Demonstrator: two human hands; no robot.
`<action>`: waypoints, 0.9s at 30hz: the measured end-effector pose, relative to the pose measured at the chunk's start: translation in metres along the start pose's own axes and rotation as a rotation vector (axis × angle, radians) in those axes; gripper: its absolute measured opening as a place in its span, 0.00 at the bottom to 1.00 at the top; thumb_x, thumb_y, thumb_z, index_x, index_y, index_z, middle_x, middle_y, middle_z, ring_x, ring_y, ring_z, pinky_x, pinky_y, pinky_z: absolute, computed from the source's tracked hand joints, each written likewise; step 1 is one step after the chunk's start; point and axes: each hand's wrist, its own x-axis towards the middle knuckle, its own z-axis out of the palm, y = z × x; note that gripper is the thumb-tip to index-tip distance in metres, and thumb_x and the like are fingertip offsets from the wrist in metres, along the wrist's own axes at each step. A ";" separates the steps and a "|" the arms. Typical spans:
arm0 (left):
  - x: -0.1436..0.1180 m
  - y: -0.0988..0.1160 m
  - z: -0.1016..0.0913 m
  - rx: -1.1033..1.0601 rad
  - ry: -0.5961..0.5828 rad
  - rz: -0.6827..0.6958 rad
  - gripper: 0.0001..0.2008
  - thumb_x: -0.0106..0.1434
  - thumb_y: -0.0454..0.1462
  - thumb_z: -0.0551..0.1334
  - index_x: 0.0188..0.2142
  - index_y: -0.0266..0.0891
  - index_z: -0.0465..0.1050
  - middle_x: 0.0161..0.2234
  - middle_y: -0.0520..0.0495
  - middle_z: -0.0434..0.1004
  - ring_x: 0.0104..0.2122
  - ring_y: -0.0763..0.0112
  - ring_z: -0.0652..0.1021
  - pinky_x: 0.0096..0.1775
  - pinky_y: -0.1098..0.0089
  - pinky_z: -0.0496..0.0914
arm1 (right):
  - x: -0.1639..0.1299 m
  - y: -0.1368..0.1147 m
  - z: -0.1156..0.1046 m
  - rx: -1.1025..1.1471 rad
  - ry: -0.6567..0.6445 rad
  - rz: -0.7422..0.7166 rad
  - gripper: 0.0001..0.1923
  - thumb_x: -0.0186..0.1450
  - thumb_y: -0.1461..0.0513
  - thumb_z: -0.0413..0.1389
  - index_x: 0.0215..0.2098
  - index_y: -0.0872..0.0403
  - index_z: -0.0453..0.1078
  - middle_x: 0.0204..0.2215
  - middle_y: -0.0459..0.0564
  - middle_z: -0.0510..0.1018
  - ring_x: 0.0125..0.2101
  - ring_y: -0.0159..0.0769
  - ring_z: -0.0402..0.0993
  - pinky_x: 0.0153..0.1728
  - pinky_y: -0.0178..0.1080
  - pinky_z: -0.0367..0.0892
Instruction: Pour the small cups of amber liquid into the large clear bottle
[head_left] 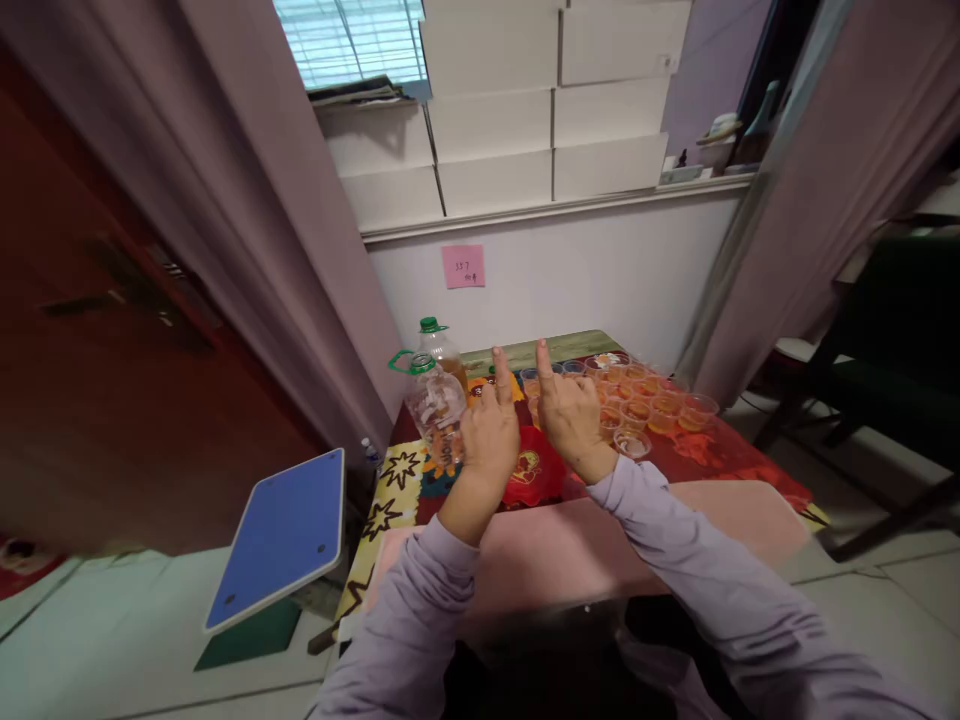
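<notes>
Plastic cups (664, 412) are crowding the right side of the table (750, 482); jugs (433, 402) are standing near its far-left corner. Left hand (491, 428) and right hand (571, 408) are hovering between, index fingers extending, others curling, palm contents impossible to tell; a red dish (534, 468) is lying below.

Free room and obstacles on the bench (592, 345). Two upright bottles (435, 405) obstruct the left; crowded cups (664, 410) obstruct the right. Between these groups, a low red plate (553, 470) leaves passage above it. The near pink cover (525, 560) admits a low approach; the wall (615, 270) bounds the far side.
</notes>
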 end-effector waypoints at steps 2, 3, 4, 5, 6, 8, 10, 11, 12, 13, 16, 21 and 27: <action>-0.003 0.001 -0.001 0.002 0.015 0.006 0.48 0.78 0.31 0.54 0.83 0.46 0.20 0.47 0.42 0.81 0.40 0.68 0.83 0.44 0.69 0.81 | 0.000 0.000 -0.003 0.006 0.009 0.002 0.52 0.68 0.73 0.50 0.86 0.60 0.36 0.29 0.46 0.78 0.29 0.38 0.66 0.39 0.43 0.59; -0.004 0.002 -0.002 0.001 0.025 0.015 0.48 0.78 0.30 0.54 0.83 0.47 0.20 0.47 0.43 0.81 0.39 0.69 0.83 0.43 0.70 0.81 | 0.000 0.000 -0.005 0.004 0.016 0.000 0.52 0.68 0.73 0.50 0.86 0.60 0.36 0.29 0.46 0.78 0.29 0.38 0.66 0.39 0.43 0.58; -0.006 0.002 -0.003 -0.001 0.035 0.024 0.48 0.77 0.30 0.54 0.83 0.47 0.19 0.46 0.43 0.81 0.38 0.70 0.83 0.43 0.70 0.81 | 0.000 0.000 -0.007 -0.002 0.027 -0.002 0.51 0.68 0.74 0.49 0.86 0.60 0.36 0.29 0.45 0.77 0.29 0.38 0.66 0.39 0.43 0.58; -0.007 0.003 -0.004 -0.003 0.045 0.031 0.49 0.77 0.29 0.54 0.82 0.48 0.19 0.46 0.44 0.80 0.38 0.70 0.83 0.42 0.71 0.80 | 0.000 0.000 -0.010 -0.010 0.040 -0.004 0.51 0.69 0.74 0.49 0.86 0.60 0.36 0.29 0.45 0.77 0.29 0.38 0.65 0.39 0.43 0.58; -0.010 0.004 -0.005 -0.005 0.052 0.035 0.49 0.77 0.29 0.54 0.82 0.48 0.19 0.46 0.44 0.80 0.37 0.71 0.83 0.42 0.71 0.80 | -0.001 0.000 -0.013 -0.019 0.054 -0.007 0.50 0.69 0.74 0.48 0.86 0.60 0.36 0.28 0.45 0.77 0.29 0.38 0.65 0.40 0.44 0.58; -0.015 0.007 -0.008 -0.003 0.051 0.041 0.49 0.76 0.29 0.54 0.82 0.48 0.18 0.45 0.45 0.80 0.36 0.71 0.83 0.42 0.71 0.81 | -0.003 0.000 -0.019 -0.034 0.075 -0.010 0.50 0.70 0.74 0.47 0.86 0.60 0.34 0.28 0.45 0.76 0.29 0.38 0.66 0.41 0.44 0.58; -0.021 0.010 -0.011 0.003 0.046 0.046 0.49 0.76 0.28 0.53 0.83 0.46 0.19 0.45 0.43 0.80 0.37 0.70 0.83 0.42 0.70 0.81 | -0.007 -0.001 -0.025 -0.043 0.081 -0.001 0.50 0.70 0.74 0.46 0.86 0.59 0.34 0.28 0.44 0.76 0.29 0.38 0.66 0.41 0.44 0.58; -0.024 0.011 -0.014 0.004 0.044 0.047 0.48 0.76 0.28 0.52 0.83 0.45 0.20 0.46 0.42 0.81 0.38 0.69 0.84 0.43 0.70 0.82 | -0.009 -0.001 -0.028 -0.043 0.077 0.008 0.50 0.70 0.74 0.46 0.86 0.59 0.34 0.28 0.44 0.76 0.29 0.38 0.66 0.41 0.44 0.58; -0.027 0.012 -0.016 0.003 0.045 0.043 0.48 0.76 0.28 0.52 0.83 0.45 0.21 0.47 0.41 0.81 0.38 0.69 0.84 0.44 0.70 0.82 | -0.011 -0.001 -0.031 -0.042 0.072 0.018 0.51 0.69 0.74 0.47 0.86 0.59 0.35 0.28 0.44 0.76 0.29 0.38 0.66 0.41 0.43 0.59; -0.030 0.013 -0.018 0.000 0.045 0.033 0.48 0.76 0.27 0.52 0.83 0.45 0.22 0.47 0.41 0.82 0.39 0.68 0.85 0.44 0.69 0.82 | -0.013 -0.001 -0.034 -0.040 0.065 0.027 0.51 0.68 0.74 0.47 0.86 0.59 0.36 0.27 0.44 0.76 0.29 0.38 0.66 0.42 0.43 0.59; -0.036 0.014 -0.025 -0.009 0.028 -0.024 0.49 0.75 0.27 0.54 0.83 0.47 0.23 0.48 0.41 0.83 0.41 0.67 0.86 0.45 0.69 0.83 | -0.018 0.000 -0.040 -0.050 0.052 0.036 0.51 0.67 0.74 0.48 0.86 0.59 0.38 0.27 0.45 0.76 0.28 0.37 0.65 0.42 0.43 0.59; -0.048 0.017 -0.029 0.002 -0.045 -0.088 0.50 0.75 0.29 0.56 0.82 0.49 0.21 0.51 0.38 0.84 0.43 0.64 0.87 0.47 0.67 0.83 | -0.026 0.001 -0.046 -0.074 0.025 0.025 0.49 0.69 0.73 0.48 0.86 0.60 0.40 0.28 0.46 0.77 0.28 0.38 0.65 0.42 0.44 0.59; -0.063 0.021 -0.031 -0.001 -0.113 -0.081 0.44 0.77 0.28 0.48 0.83 0.45 0.23 0.52 0.34 0.85 0.41 0.63 0.86 0.46 0.65 0.83 | -0.038 -0.004 -0.050 -0.022 -0.002 0.009 0.49 0.70 0.72 0.49 0.86 0.61 0.36 0.30 0.48 0.79 0.30 0.39 0.66 0.44 0.44 0.61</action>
